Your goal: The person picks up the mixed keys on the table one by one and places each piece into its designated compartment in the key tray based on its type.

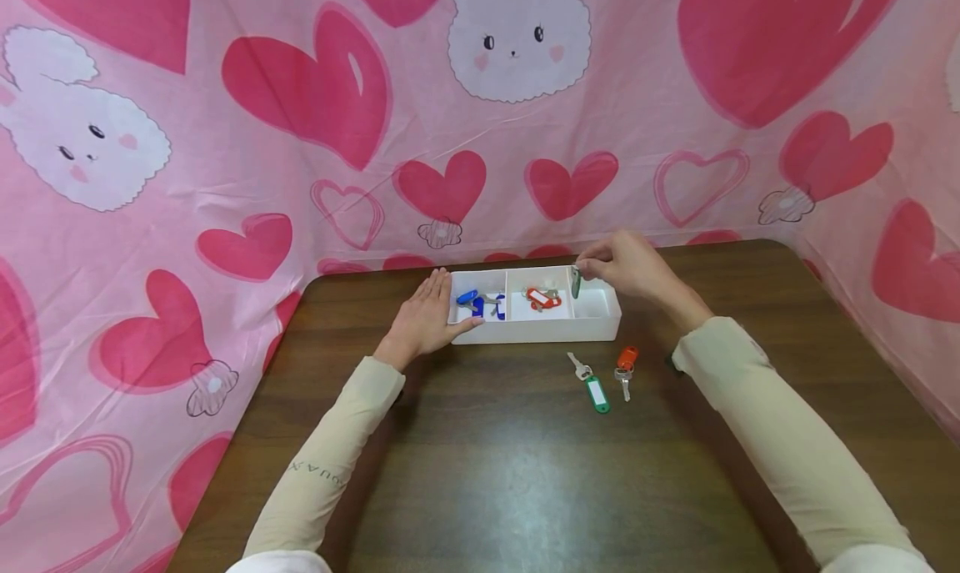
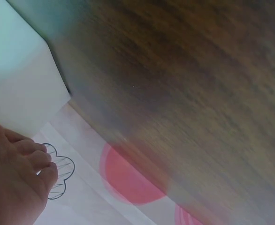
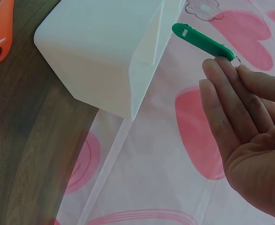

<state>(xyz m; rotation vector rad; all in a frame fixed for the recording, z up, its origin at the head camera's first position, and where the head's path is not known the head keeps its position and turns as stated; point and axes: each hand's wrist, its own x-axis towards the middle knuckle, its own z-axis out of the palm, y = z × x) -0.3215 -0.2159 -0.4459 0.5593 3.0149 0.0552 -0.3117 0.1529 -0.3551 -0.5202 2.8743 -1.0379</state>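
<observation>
A white three-compartment box (image 1: 540, 332) stands near the table's back edge. My left hand (image 1: 426, 319) rests along its left end with straight fingers, thumb reaching over the front wall. Above the right compartment, my right hand (image 1: 628, 264) pinches a green key tag (image 3: 203, 42) at one end between thumb and fingertips; I cannot make out its key. Blue key tags (image 1: 467, 296) with keys lie in the left compartment, red key tags (image 1: 543, 299) with keys in the middle one. In front of the box lie another green key tag (image 1: 597, 394) and an orange key tag (image 1: 627, 357), each with a key.
The brown wooden table (image 1: 480, 473) extends toward me on both sides of the box. A pink cloth (image 1: 420, 131) with hearts and rabbit faces hangs close behind the table and along its sides.
</observation>
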